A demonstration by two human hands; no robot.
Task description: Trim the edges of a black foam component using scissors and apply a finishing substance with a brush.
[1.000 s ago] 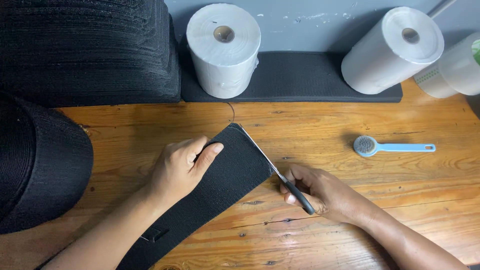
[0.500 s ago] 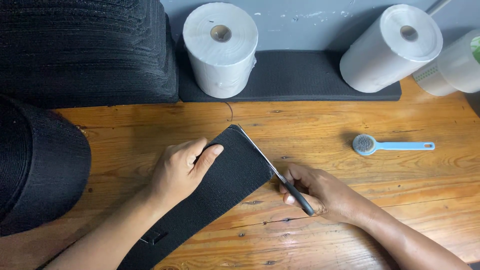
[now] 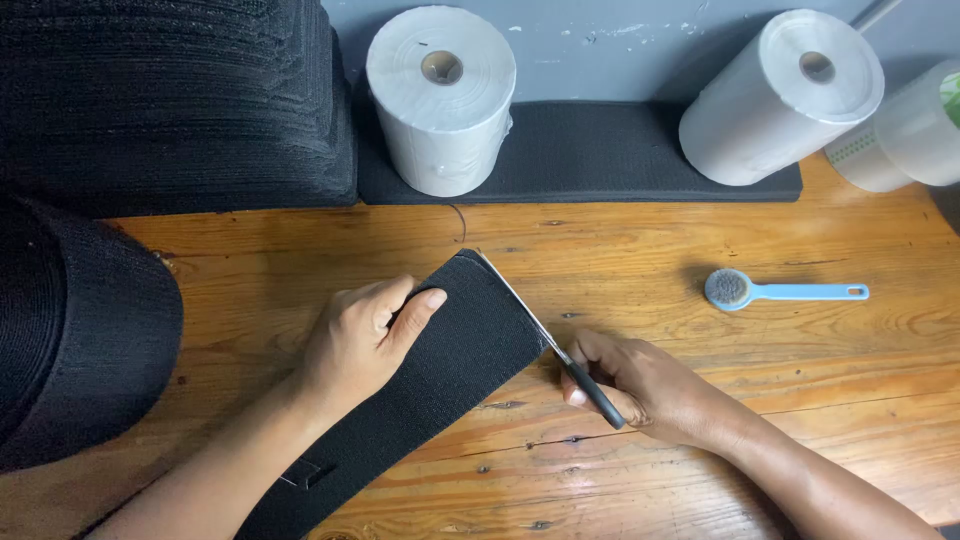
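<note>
A wide black elastic strip (image 3: 440,375) lies diagonally across the wooden table (image 3: 650,250). My left hand (image 3: 360,340) presses flat on it near its upper end, fingers pointing right. My right hand (image 3: 650,385) grips the dark handle of a thin bladed tool (image 3: 545,335), perhaps scissors or a knife. Its metal blade runs along the strip's cut end up to the far corner.
A blue-handled small brush (image 3: 775,291) lies to the right. Two white paper rolls (image 3: 440,95) (image 3: 780,100) sit on a black pad (image 3: 580,150) by the wall. Stacked black material (image 3: 170,100) fills the back left; a large black roll (image 3: 70,330) sits at left.
</note>
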